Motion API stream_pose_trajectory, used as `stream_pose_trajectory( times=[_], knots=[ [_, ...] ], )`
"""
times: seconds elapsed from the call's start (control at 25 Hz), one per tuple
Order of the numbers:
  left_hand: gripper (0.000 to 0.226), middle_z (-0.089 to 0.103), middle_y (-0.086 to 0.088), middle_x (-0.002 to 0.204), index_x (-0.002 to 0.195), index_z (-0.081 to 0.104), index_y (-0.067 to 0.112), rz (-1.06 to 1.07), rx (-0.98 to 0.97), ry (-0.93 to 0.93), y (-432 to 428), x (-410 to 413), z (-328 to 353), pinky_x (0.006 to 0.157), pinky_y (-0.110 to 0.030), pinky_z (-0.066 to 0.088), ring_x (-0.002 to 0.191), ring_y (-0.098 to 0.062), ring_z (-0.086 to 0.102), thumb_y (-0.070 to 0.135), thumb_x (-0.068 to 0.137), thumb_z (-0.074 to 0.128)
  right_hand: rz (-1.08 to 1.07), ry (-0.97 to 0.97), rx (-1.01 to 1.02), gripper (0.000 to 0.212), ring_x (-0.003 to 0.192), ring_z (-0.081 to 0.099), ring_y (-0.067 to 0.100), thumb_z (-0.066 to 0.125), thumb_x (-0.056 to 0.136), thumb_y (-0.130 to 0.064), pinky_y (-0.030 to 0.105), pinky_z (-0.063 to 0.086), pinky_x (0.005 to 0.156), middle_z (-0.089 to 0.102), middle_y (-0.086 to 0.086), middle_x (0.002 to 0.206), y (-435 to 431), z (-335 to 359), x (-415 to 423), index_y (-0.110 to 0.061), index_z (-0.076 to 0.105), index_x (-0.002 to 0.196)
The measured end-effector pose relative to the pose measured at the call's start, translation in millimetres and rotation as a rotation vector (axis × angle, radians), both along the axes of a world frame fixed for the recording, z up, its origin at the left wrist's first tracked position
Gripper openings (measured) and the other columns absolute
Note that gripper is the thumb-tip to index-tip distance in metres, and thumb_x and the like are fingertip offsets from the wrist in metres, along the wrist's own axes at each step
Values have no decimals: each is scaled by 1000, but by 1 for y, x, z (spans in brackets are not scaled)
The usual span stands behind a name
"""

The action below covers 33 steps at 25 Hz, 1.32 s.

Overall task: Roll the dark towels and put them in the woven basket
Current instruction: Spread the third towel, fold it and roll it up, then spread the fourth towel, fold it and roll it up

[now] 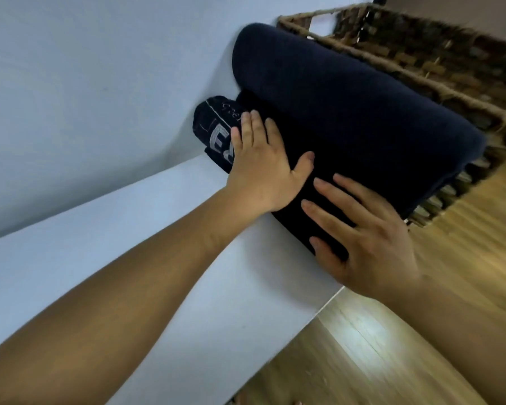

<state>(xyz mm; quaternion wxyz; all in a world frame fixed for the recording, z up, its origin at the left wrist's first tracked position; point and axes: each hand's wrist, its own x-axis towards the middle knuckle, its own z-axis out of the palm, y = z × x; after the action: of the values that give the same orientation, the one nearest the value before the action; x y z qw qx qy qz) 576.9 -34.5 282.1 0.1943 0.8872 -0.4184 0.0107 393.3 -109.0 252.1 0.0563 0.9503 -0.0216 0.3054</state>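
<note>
Head view: left hand (pixel 260 162) and right hand (pixel 365 238) flat, fingers straight, on dark towel (pixel 295 226); navy roll (pixel 348 106) just beyond, long axis along woven basket (pixel 421 48); right hand nearer basket.

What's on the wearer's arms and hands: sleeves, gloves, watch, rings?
Nothing worn shows. Left hand and right hand are bare: no gloves, no rings on the visible fingers. Left forearm and right forearm are bare to the frame edge: no sleeve, watch or wristband.
</note>
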Motion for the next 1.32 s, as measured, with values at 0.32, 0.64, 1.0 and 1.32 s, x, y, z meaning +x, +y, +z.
stream_pose_trajectory(
  times=[0.32, 0.64, 1.0, 1.32],
  knots=[
    [79, -22, -20, 158, 154, -4, 5, 61, -77, 216, 13, -131, 3, 118, -49, -10, 144, -35, -26, 53, 100, 26, 21, -33, 154, 46, 147, 26, 33, 59, 92, -30, 52, 35, 112, 33, 19, 155, 8, -23, -82, -19, 56, 137],
    [109, -17, -19, 160, 155, 0, 12, 241, 66, 149, -22, -140, 11, 117, -61, -5, 145, -35, -24, 78, 80, 45, -56, 116, 511, 48, 147, 23, 16, 42, 91, -45, 35, 55, 83, 39, 2, 154, 4, -79, -185, -27, 61, 132],
    [59, 18, 2, 160, 147, 31, 22, -63, -73, 274, 111, -360, -155, 122, -39, 12, 147, -10, 12, 31, 93, 53, -46, 586, 1096, 60, 143, 34, 30, 60, 89, -42, 39, 31, 115, 41, 11, 151, 32, -190, -196, -14, 49, 141],
    [28, 66, -9, 119, 114, 60, 16, 1111, -301, 1243, 296, -335, -320, 82, -30, 47, 94, -18, 64, 33, 91, 64, -582, 806, 1635, 46, 106, 61, 25, 73, 86, -31, 42, 53, 91, 63, 9, 125, 20, -269, -150, -16, 56, 127]
  ],
)
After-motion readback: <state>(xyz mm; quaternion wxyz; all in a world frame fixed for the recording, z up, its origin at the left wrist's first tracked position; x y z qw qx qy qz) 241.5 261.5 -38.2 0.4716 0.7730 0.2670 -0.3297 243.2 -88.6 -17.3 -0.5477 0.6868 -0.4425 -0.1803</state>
